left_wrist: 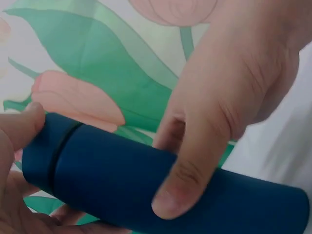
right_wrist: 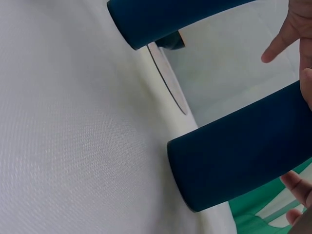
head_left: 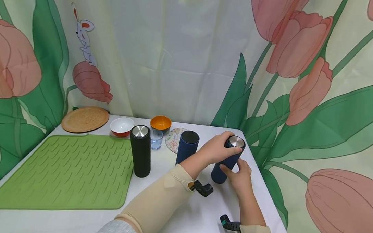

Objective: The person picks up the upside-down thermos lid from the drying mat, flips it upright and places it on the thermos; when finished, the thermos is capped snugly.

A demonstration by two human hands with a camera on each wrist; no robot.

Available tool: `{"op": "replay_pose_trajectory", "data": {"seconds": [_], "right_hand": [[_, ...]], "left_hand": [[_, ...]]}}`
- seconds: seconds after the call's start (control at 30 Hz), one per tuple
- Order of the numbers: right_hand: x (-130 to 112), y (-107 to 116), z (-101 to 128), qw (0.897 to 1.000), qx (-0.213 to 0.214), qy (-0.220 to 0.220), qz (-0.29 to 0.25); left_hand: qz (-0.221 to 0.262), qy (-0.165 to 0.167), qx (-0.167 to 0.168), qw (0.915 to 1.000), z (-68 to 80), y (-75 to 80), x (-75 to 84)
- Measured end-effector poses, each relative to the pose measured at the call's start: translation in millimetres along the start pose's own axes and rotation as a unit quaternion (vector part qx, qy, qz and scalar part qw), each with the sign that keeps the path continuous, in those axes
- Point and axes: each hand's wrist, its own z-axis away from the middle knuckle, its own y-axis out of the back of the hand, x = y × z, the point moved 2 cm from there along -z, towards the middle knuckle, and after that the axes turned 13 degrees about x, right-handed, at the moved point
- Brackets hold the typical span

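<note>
A dark blue thermos [head_left: 224, 170] with a steel-topped lid [head_left: 236, 141] stands near the table's right edge, slightly tilted in the head view. My left hand [head_left: 217, 147] holds it around the lid, thumb on the near side and fingers over the far side. Lower down, my right hand [head_left: 240, 176] grips the body between thumb and fingers; in the left wrist view its thumb [left_wrist: 178, 195] lies across the blue wall. A dark seam rings the thermos below the lid. To its left is a second blue thermos [head_left: 186, 149] with a black top, partly behind my left forearm.
A black thermos [head_left: 141, 156] stands beside a green mat [head_left: 73, 171]. Behind are a red-and-white bowl [head_left: 122, 125], an orange bowl [head_left: 160, 123], a clear blue glass [head_left: 156, 139], a patterned round mat [head_left: 172, 141] and a round wooden board [head_left: 85, 119]. A floral curtain hangs behind.
</note>
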Motion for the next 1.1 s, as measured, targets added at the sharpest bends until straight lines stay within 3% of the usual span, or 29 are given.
{"op": "replay_pose_trajectory", "data": {"seconds": [0.23,0.37,0.5,0.7,0.77,0.87,1.0,1.1], "right_hand": [[1.1,1.7,1.2,1.0,0.006,0.01,0.006],[1.2,1.7,1.2,1.0,0.003,0.001,-0.005],[0.6,2.0,-0.2,1.0,-0.001,-0.002,0.001],[-1.6,4.2,-0.3,1.0,0.001,0.0,0.002],[-2.2,4.6,-0.1,1.0,-0.001,-0.001,-0.003],[-2.6,2.5,0.3,1.0,-0.003,-0.003,-0.006],[-2.2,0.3,0.0,1.0,-0.004,-0.003,0.0],[-1.6,1.5,-0.2,1.0,-0.004,0.0,0.0]], "left_hand": [[-0.067,0.043,0.074,0.9941,7.4,-18.3,9.6],[-0.121,0.037,0.109,0.986,10.3,-25.8,13.9],[-0.122,0.015,0.095,0.9879,9.1,-21.6,12.5],[-0.072,-0.003,0.006,0.9974,3.5,-5.7,10.0],[-0.066,-0.002,-0.008,0.9978,2.1,-3.5,9.3],[-0.047,0.023,0.007,0.9986,2.9,-4.1,6.4],[-0.029,0.08,0.062,0.9944,7.3,-11.2,7.1],[-0.045,0.089,0.096,0.9903,9.4,-17.5,11.2]]}}
